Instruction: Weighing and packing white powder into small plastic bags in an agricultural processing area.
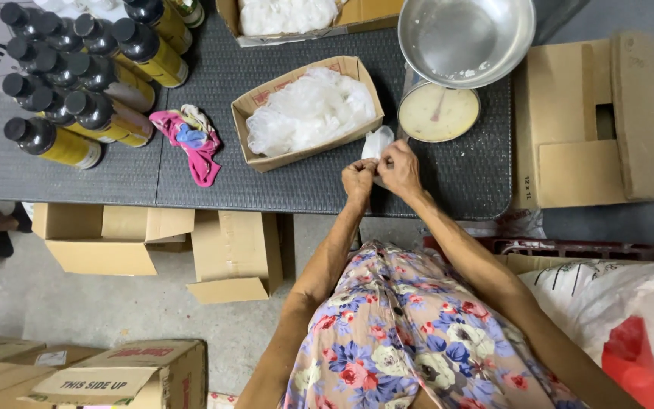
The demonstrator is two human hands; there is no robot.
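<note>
Both sets of fingertips are pinched together on the top of a small clear plastic bag (377, 143), which lies on the dark table (77, 163) just in front of the dial scale (437, 113). The left hand (358, 178) and right hand (400, 168) touch knuckle to knuckle, thumbs and forefingers closed on the bag's mouth, the other fingers curled in. By my reading, the step in hand is opening or separating that bag's mouth; it calls for a light rubbing pull of the two film layers apart, without tearing them.

Outward from the hands, both forearms run straight back from the scale toward the body, wrists level, elbows bent and tucked against a floral dress (410, 341).

Left of the scale sits an open cardboard tray (255, 102) heaped with more clear bags. Farther left of it lies a pink cloth (200, 144), then a cluster of dark bottles with yellow labels (77, 76). A metal bowl (465, 34) rests on top of the scale.
</note>
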